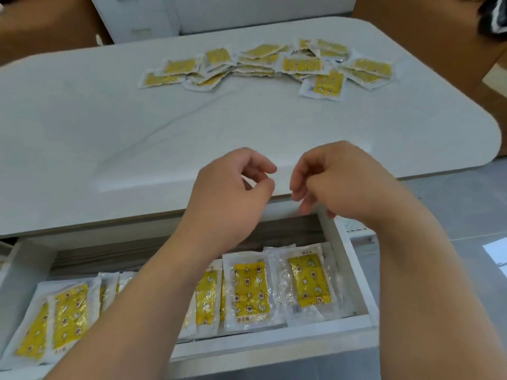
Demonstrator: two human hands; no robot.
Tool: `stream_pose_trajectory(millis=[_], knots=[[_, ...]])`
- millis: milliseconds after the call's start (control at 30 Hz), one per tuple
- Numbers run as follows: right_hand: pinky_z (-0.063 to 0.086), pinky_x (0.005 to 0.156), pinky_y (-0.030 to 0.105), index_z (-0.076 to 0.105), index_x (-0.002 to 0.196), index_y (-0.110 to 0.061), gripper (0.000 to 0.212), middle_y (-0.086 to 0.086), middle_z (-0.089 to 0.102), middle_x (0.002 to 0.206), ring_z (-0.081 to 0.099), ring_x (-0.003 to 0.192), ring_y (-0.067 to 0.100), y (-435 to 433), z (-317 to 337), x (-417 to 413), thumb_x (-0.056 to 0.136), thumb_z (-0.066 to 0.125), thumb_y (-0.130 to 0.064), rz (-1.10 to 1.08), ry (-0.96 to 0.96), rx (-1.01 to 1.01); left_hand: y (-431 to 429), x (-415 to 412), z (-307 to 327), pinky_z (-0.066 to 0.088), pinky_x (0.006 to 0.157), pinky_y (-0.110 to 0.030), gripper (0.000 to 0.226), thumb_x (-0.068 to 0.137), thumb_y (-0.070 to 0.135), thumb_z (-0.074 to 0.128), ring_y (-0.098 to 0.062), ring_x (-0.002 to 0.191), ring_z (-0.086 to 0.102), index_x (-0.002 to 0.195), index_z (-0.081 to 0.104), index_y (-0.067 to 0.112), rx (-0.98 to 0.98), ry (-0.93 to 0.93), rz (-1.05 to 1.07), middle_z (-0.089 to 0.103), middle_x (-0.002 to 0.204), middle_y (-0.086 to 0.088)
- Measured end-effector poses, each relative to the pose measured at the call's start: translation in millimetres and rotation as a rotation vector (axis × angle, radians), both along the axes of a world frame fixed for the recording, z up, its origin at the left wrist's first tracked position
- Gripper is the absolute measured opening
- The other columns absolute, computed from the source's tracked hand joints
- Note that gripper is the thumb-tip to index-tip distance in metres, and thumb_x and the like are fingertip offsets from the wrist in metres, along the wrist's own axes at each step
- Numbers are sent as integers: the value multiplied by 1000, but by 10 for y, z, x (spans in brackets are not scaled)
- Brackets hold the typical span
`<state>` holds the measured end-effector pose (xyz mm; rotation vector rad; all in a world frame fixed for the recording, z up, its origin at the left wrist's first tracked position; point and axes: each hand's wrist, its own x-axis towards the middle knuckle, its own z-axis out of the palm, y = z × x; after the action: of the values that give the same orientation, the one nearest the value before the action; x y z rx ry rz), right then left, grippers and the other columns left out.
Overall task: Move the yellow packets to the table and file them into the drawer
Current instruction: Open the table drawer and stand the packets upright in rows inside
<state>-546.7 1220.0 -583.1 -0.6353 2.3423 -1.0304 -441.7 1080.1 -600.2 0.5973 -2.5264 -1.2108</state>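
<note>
Several yellow packets (274,61) in clear wrappers lie scattered across the far half of the white table (109,127). Below the table's near edge the drawer (354,272) stands pulled out, and rows of yellow packets (251,292) lie filed flat inside it. My left hand (230,193) and my right hand (337,182) hover side by side over the table's near edge, above the back of the drawer. Both hands are empty, with fingers loosely curled and slightly apart. My forearms hide the packets in the middle of the drawer.
A white cabinet (219,12) stands behind the table. Brown cardboard boxes (411,12) sit at the back right and back left. Grey floor (466,215) shows to the right of the drawer.
</note>
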Motion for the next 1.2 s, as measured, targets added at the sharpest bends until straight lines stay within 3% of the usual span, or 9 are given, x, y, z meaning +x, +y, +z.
stream_pose_trajectory(millis=[100, 233, 400, 533, 700, 833, 1033, 1100, 1200], knots=[[43, 53, 19, 68, 93, -24, 32, -6, 72, 90, 71, 78, 13, 37, -131, -214, 86, 48, 0, -371, 191, -197, -41, -547, 9, 53, 77, -22, 21, 93, 27, 65, -4, 85, 62, 113, 64, 32, -179, 36, 30, 64, 104, 16], [40, 86, 29, 55, 124, -23, 38, 3, 53, 129, 48, 122, 24, 33, -377, -807, 88, 56, -12, -664, 470, -148, -4, -1397, -180, 41, 104, -34, 44, 98, 31, 58, -22, 128, 47, 139, 49, 19, -451, -5, -73, 49, 140, -1], [24, 115, 51, 29, 153, -21, 77, 14, 18, 162, 18, 148, 35, -5, -499, -2032, 89, 58, -52, -574, 595, 229, -43, -2313, -285, 35, 109, -44, 59, 97, 42, 53, -31, 139, 36, 145, 40, 11, -776, -7, -172, 37, 152, -9], [8, 121, 61, 19, 158, -32, 87, 13, 7, 169, 4, 156, 32, 3, -535, -2691, 87, 35, -80, -274, 845, 415, -247, -2887, -312, 26, 117, -49, 69, 95, 58, 40, -29, 147, 26, 149, 38, 14, -916, 4, -97, 31, 160, -7], [2, 122, 62, 9, 161, -35, 101, 10, 4, 170, 2, 157, 31, -74, -666, -3100, 79, 25, -92, -308, 792, 381, -421, -3270, -486, 10, 123, -50, 92, 86, 79, 30, -28, 154, 9, 157, 27, 21, -846, -9, -15, 11, 168, -8], [22, 115, 62, 16, 159, -33, 101, 8, 29, 164, 32, 148, 34, -71, -691, -3194, 78, 27, -91, -318, 696, 418, -482, -3418, -514, 9, 123, -52, 98, 84, 83, 23, -26, 154, 10, 159, 22, 21, -828, -143, -81, 14, 168, -5], [46, 93, 45, 57, 132, -23, 64, 10, 64, 128, 58, 118, 35, -82, -690, -3195, 95, 34, -70, -269, 852, 390, -441, -3369, -473, 28, 113, -52, 88, 86, 78, 19, -29, 140, 38, 147, 45, 20, -940, -185, -39, 47, 150, -5], [48, 84, 42, 64, 121, -24, 54, 10, 69, 117, 61, 108, 36, -82, -699, -3194, 97, 35, -64, -256, 898, 356, -417, -3325, -451, 30, 110, -51, 83, 89, 75, 20, -31, 138, 39, 147, 44, 20, -947, -227, -48, 46, 150, -7], [47, 82, 42, 64, 123, -24, 51, 12, 69, 115, 62, 105, 38, -71, -671, -3146, 101, 34, -59, -261, 930, 325, -388, -3231, -450, 27, 114, -51, 76, 94, 68, 19, -30, 144, 29, 154, 33, 22, -874, -278, -87, 34, 158, -7]])
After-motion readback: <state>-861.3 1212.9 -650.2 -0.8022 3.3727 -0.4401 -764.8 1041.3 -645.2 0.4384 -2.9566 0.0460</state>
